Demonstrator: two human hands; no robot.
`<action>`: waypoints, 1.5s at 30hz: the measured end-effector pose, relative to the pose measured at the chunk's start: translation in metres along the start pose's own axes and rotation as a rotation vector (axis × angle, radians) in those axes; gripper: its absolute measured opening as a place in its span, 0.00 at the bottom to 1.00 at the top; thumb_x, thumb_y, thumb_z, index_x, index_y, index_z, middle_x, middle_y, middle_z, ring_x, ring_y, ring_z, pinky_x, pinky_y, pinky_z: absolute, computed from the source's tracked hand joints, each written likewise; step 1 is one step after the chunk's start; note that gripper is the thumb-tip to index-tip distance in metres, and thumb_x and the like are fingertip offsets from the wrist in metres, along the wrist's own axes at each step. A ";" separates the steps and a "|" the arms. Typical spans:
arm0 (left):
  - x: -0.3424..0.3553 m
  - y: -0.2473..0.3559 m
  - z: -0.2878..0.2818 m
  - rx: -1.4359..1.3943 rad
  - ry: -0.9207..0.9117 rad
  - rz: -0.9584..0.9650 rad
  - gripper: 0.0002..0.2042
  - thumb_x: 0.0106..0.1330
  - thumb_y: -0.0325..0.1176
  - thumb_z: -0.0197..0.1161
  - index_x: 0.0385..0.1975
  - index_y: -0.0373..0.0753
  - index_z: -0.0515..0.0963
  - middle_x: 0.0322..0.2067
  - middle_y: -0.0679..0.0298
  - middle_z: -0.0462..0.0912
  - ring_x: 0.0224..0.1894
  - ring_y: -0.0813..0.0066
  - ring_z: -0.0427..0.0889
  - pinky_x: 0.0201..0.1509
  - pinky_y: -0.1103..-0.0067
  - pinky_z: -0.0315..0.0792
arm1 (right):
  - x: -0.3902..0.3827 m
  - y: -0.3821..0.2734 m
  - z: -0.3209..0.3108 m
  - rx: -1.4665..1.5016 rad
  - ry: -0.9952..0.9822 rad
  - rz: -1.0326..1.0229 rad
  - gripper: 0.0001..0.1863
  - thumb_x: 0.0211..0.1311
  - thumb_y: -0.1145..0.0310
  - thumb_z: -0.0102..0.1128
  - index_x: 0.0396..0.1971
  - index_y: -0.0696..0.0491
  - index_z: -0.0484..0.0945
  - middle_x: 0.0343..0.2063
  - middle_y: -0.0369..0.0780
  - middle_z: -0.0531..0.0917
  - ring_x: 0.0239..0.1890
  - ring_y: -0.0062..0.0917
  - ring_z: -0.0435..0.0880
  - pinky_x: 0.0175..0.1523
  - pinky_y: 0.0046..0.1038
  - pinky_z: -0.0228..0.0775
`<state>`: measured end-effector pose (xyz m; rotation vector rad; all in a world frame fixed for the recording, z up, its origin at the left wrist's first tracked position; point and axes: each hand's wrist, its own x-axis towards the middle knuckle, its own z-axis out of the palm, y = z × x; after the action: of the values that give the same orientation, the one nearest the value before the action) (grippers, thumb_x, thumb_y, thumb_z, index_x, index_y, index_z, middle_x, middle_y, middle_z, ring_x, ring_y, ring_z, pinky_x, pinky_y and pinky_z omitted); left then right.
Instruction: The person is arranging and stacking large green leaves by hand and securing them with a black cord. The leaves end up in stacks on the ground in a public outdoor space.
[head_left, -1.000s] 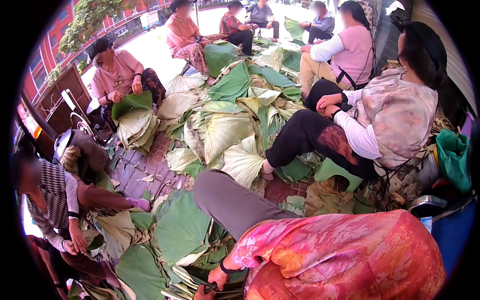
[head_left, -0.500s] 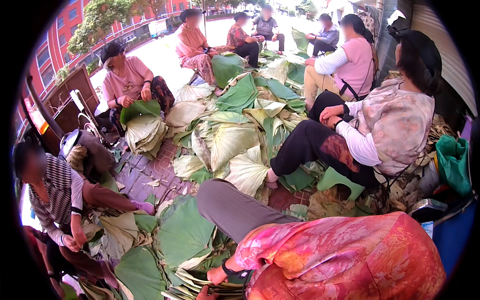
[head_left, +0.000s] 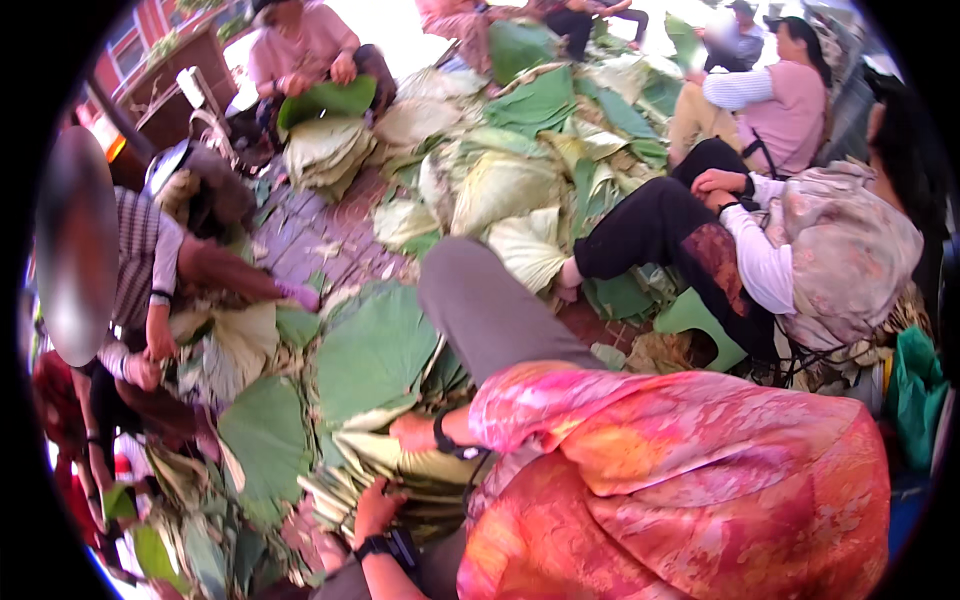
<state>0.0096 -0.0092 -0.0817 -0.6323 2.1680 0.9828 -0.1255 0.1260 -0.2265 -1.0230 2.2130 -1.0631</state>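
Observation:
Two forearms with dark wristbands lead from my body in a red-pink patterned top. My right hand [head_left: 412,432] is closed on the edge of pale yellow-green leaves [head_left: 448,463] in a layered stack. Just below it, my left hand [head_left: 376,508] has curled fingers at the same stack; exactly what they grip is unclear. A broad green leaf [head_left: 370,350] lies beyond my hands, another [head_left: 262,435] to the left. My grey-trousered knee [head_left: 455,285] rises beside them.
Several people sit around a large spread of dried and green leaves [head_left: 505,200]: one in a checked vest [head_left: 140,270] at left, one in a floral vest [head_left: 840,250] on a green stool [head_left: 700,330] at right. A green bag [head_left: 915,390] sits at the right edge.
The view has tilted down, so the scene sits higher and more of my left forearm shows. My right hand has shifted slightly left along the leaf stack, whose pale top leaves show more.

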 end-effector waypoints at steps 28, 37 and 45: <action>-0.003 -0.005 0.001 -0.149 -0.003 -0.064 0.18 0.50 0.34 0.66 0.42 0.40 0.76 0.22 0.65 0.77 0.21 0.77 0.73 0.24 0.79 0.68 | 0.050 -0.101 -0.211 0.085 0.261 -0.289 0.12 0.55 0.70 0.57 0.39 0.56 0.77 0.28 0.43 0.81 0.31 0.24 0.78 0.40 0.26 0.68; -0.006 0.001 -0.002 -0.124 0.006 -0.054 0.19 0.49 0.35 0.67 0.42 0.39 0.76 0.25 0.63 0.79 0.22 0.75 0.75 0.25 0.78 0.70 | 0.047 -0.094 -0.227 -0.437 0.778 -0.635 0.14 0.53 0.75 0.56 0.40 0.46 0.80 0.39 0.34 0.82 0.44 0.31 0.77 0.48 0.29 0.70; -0.007 0.004 -0.002 -0.138 0.010 -0.064 0.19 0.49 0.34 0.67 0.42 0.39 0.76 0.23 0.65 0.78 0.21 0.76 0.74 0.24 0.79 0.69 | 0.012 0.025 -0.121 -0.456 -0.044 -0.235 0.17 0.49 0.69 0.59 0.42 0.49 0.75 0.39 0.41 0.78 0.46 0.40 0.74 0.49 0.38 0.69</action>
<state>0.0113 -0.0074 -0.0741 -0.7677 2.0880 1.1039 -0.2248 0.1813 -0.1775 -1.5121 2.3986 -0.6227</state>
